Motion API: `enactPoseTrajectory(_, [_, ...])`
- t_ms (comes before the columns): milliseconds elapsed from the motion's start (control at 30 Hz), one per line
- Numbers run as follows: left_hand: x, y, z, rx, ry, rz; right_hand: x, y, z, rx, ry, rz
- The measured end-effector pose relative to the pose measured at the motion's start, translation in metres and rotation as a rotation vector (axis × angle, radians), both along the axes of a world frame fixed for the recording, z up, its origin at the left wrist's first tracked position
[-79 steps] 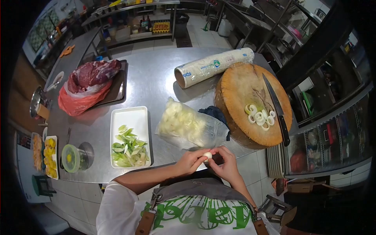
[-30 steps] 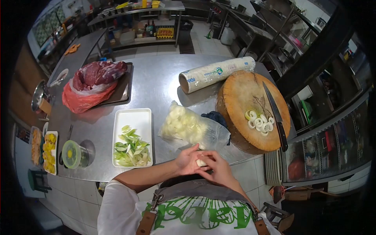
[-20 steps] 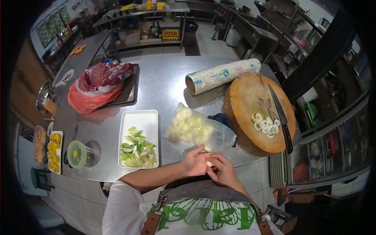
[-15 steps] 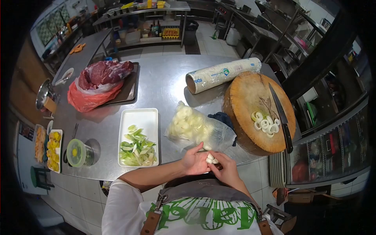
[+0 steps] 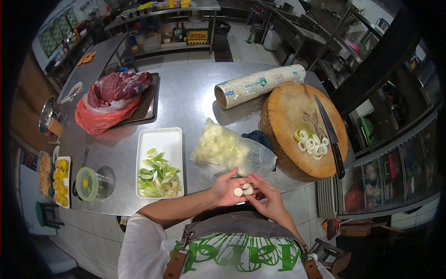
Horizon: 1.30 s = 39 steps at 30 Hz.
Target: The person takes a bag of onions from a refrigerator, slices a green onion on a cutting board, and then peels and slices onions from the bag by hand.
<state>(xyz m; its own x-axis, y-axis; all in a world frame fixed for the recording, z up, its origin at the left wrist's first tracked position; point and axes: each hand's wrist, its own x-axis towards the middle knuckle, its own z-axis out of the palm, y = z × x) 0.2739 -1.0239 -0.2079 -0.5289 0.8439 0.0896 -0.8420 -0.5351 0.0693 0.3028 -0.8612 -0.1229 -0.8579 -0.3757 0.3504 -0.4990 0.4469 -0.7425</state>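
Just past the table's front edge, my left hand is palm up, its fingers cupped under a few pale, peeled garlic cloves. Fingertips and thumb of my right hand close on the same cloves from the right. Directly beyond my hands lies a clear plastic bag holding many more pale cloves. To its left, a white tray carries sliced green and white leek pieces. On the right, a round wooden chopping block bears white leek rings and a black-handled knife.
A large roll of plastic wrap lies behind the block. Raw meat rests in a red bag on a dark tray. A green-lidded tub and a tray of yellow pieces stand at left. Dark cloth touches the bag.
My fingers have spread slightly, and the cloves show more openly in my left palm. The whole view has shifted a little, moving the table's things slightly left.
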Motion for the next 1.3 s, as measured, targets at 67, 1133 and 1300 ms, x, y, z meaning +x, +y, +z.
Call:
enactPoseTrajectory(67, [0.002, -0.001, 0.015, -0.132, 0.0, -0.011, 0.003, 0.017, -0.006, -0.069, -0.084, -0.081])
enactPoseTrajectory(1133, [0.003, -0.006, 0.003, -0.379, 0.125, -0.136, -0.084, -0.015, -0.049, 0.274, -0.295, 0.348])
enactPoseTrajectory(1300, [0.001, -0.006, 0.01, -0.35, 0.175, -0.166, -0.063, -0.014, -0.021, 0.218, -0.448, 0.05])
